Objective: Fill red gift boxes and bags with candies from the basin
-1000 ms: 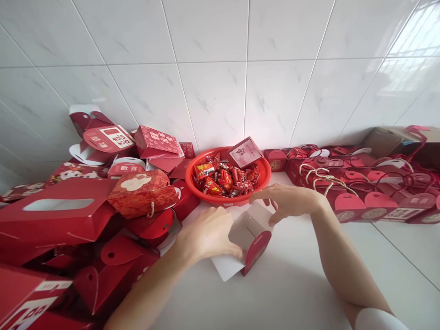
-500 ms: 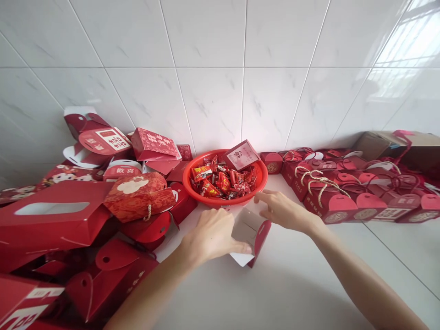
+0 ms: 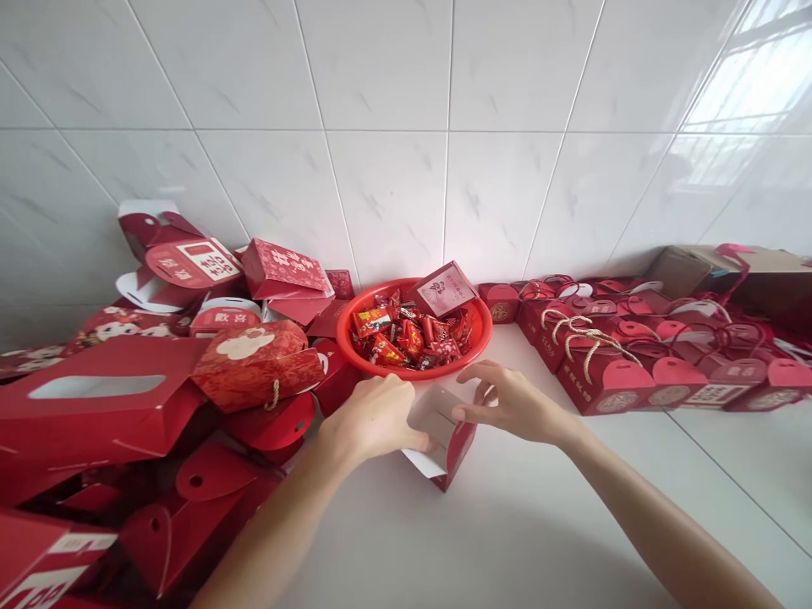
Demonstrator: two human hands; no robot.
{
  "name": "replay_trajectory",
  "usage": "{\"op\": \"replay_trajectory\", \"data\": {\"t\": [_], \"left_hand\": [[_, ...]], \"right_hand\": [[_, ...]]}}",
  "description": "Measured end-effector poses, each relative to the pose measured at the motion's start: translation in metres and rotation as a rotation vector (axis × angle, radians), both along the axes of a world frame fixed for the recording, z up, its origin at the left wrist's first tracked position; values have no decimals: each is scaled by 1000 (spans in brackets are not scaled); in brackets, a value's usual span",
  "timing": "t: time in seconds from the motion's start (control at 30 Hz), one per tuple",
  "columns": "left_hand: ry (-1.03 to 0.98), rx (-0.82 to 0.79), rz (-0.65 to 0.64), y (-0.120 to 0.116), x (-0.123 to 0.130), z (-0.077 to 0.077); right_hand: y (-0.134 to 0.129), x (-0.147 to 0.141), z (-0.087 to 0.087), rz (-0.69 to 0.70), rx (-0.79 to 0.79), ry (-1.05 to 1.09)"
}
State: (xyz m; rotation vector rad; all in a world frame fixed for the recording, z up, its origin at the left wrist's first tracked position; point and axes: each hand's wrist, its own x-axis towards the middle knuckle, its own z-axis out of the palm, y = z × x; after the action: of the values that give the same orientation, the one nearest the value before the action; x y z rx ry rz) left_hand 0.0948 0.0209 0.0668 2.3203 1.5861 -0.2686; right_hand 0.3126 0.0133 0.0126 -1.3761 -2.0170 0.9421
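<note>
A small red box with a pale inside stands with its flaps up in front of the orange-red basket. My left hand is closed on its left side, the thumb inside the opening. At the box's right rear, my right hand hovers with curled, parted fingers and nothing visible between them; its thumb tip is close to the flap. The basket holds wrapped sweets, and a pink-red box leans on its back right rim.
Red boxes lie in a jumbled pile at the left. Filled rows of red boxes with cord handles stand at the right, a cardboard box behind them. A white tiled wall rises at the back.
The small box and my left hand have shifted a little left. My right hand has come down and left toward the box's flap, its fingers more curled.
</note>
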Motion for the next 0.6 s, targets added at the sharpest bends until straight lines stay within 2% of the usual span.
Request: {"op": "replay_trajectory", "data": {"t": [0.17,0.23,0.3,0.43,0.5,0.6], "left_hand": [[30,-2,-24,2,-5,1],[31,2,-32,3,-9,3],[1,18,-41,6,-14,6],[-228,107,-56,29,-31,15],[-363,178,-2,53,-36,15],[-395,236,114,96,-31,5]], "right_hand": [[-7,18,-9,209,-49,151],[-10,25,-13,269,-58,122],[-12,28,-13,260,-39,56],[-10,23,8,222,107,1],[0,18,25,204,205,42],[29,8,43,162,321,162]]}}
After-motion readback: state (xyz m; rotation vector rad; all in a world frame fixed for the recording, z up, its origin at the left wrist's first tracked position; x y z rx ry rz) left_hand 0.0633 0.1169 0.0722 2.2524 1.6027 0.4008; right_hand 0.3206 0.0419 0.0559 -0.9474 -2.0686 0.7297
